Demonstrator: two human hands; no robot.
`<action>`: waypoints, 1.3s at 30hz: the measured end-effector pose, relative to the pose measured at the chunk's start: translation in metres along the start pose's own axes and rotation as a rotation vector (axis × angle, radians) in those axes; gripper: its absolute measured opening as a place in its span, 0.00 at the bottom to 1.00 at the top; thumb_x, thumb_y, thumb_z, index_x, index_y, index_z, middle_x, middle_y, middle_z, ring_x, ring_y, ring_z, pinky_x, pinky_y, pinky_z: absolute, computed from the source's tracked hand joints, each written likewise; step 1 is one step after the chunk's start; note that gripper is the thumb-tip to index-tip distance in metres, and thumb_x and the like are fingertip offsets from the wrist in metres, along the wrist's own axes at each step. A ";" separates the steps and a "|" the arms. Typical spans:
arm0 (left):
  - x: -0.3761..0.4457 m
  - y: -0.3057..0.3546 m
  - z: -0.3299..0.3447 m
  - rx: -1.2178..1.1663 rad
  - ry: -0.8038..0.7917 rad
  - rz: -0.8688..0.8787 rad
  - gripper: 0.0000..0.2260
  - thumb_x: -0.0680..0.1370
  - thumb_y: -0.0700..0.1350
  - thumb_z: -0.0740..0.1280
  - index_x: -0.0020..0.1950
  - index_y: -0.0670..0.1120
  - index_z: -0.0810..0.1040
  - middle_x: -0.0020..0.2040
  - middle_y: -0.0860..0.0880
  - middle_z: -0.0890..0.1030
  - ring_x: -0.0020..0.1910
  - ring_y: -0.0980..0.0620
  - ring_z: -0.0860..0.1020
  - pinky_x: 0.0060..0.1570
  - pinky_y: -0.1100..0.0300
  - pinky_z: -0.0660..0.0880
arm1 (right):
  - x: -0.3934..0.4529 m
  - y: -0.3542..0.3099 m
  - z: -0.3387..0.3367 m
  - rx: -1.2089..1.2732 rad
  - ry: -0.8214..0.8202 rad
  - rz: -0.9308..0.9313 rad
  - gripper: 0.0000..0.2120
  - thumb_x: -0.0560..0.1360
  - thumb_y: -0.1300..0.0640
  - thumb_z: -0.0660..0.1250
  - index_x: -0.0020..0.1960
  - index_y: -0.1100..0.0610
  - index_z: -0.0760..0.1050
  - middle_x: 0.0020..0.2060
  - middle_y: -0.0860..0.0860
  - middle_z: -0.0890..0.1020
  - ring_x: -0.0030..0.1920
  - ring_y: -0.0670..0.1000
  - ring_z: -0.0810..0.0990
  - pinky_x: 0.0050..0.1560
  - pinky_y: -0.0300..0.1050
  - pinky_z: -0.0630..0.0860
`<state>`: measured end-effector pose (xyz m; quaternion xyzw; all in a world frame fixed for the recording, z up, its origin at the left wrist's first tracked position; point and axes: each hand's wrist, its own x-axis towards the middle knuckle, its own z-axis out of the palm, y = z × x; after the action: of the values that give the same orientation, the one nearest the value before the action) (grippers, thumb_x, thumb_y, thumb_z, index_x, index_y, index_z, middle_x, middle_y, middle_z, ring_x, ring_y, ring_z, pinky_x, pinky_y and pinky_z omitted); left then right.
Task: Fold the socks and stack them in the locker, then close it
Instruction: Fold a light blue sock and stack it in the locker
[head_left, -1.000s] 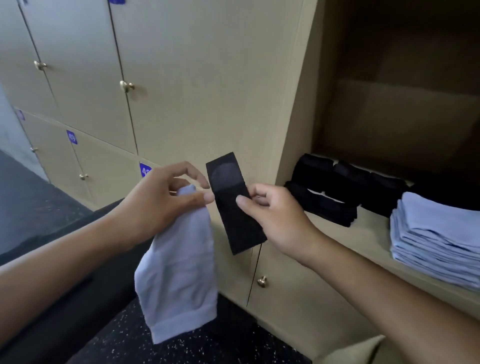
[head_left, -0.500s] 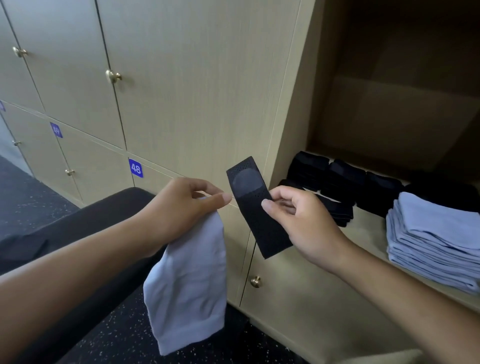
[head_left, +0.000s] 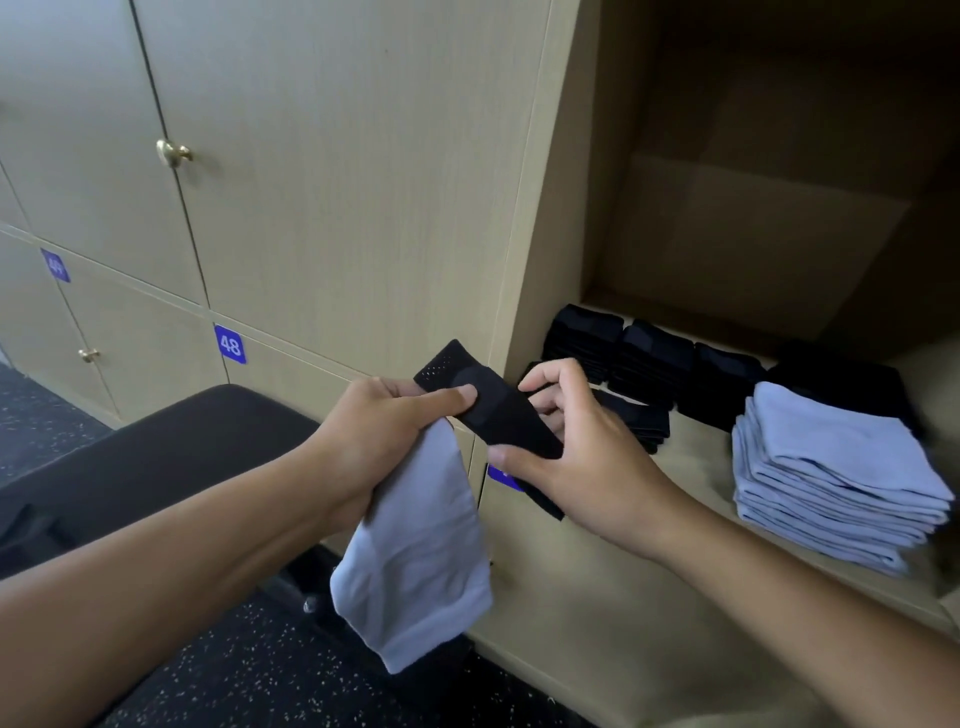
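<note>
A black sock (head_left: 493, 402) is held between both hands in front of the open locker (head_left: 737, 249). My left hand (head_left: 379, 436) pinches its upper end with thumb on top and also grips a light blue sock (head_left: 421, 561) that hangs down from the fist. My right hand (head_left: 576, 457) holds the black sock's lower part with thumb and curled fingers. On the locker shelf (head_left: 691, 478) lie rows of folded black socks (head_left: 649, 364) at the back and a stack of folded light blue socks (head_left: 831, 467) at the right.
Closed wooden locker doors with brass knobs (head_left: 174, 152) and blue number tags (head_left: 230, 344) fill the left. A dark bench (head_left: 156, 457) stands below my left arm on speckled dark floor (head_left: 249, 670). The open locker's door is out of view.
My left hand's thumb and finger have taken hold of the black sock's top end, which my right hand alone held before. Both hands have come closer together near the locker's edge.
</note>
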<state>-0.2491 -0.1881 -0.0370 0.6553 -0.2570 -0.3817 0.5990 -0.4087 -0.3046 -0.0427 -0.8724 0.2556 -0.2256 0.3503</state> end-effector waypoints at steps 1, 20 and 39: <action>0.001 -0.001 0.003 -0.010 0.004 -0.012 0.23 0.74 0.51 0.77 0.26 0.48 0.69 0.25 0.48 0.72 0.20 0.51 0.69 0.25 0.64 0.67 | -0.002 -0.001 0.000 -0.053 0.005 -0.014 0.24 0.72 0.47 0.76 0.58 0.44 0.63 0.51 0.40 0.77 0.50 0.41 0.78 0.50 0.43 0.77; 0.010 -0.014 0.013 0.258 -0.036 0.204 0.21 0.76 0.56 0.73 0.47 0.37 0.84 0.43 0.52 0.87 0.44 0.60 0.84 0.43 0.71 0.75 | 0.036 0.040 -0.085 -0.330 0.053 0.112 0.13 0.72 0.48 0.77 0.51 0.46 0.76 0.49 0.39 0.78 0.53 0.41 0.75 0.49 0.38 0.69; 0.012 -0.021 -0.002 0.329 -0.059 0.243 0.12 0.75 0.56 0.74 0.34 0.53 0.86 0.49 0.37 0.84 0.40 0.56 0.77 0.44 0.63 0.70 | 0.090 0.069 -0.076 -0.468 -0.148 0.187 0.16 0.72 0.47 0.77 0.54 0.49 0.74 0.55 0.53 0.80 0.57 0.56 0.78 0.62 0.54 0.75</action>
<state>-0.2433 -0.1938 -0.0597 0.6969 -0.4105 -0.2784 0.5180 -0.4023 -0.4396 -0.0238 -0.9165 0.3539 -0.0626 0.1759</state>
